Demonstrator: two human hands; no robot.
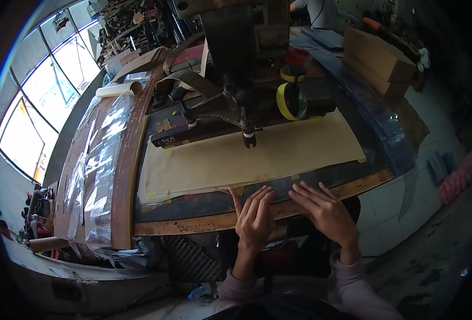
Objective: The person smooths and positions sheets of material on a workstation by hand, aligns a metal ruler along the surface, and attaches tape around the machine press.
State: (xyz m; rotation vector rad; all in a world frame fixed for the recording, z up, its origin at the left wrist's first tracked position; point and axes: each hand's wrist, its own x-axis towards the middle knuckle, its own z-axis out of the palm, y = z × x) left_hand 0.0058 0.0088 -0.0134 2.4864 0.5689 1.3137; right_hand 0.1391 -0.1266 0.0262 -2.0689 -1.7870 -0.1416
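Note:
My left hand (255,217) lies at the table's front edge, palm down, fingers stretched out and thumb apart. Beside it, my right hand (325,214) reaches to the same edge, its fingers extended too. Neither hand holds anything. Just beyond the fingertips a long cream paper sheet (257,160) covers part of the dark table top (193,210), with small yellow tape pieces along its border. Across the sheet's far side rests a dark metal bar (214,129). A metal machine arm with a forked foot (250,140) stands over the sheet.
A yellow tape roll (291,101) hangs by the bar. At left, clear plastic film (108,160) and a rolled sheet (118,89) lie on a brown board. Cardboard boxes (377,61) stand at back right. Another person (321,13) is partly visible behind.

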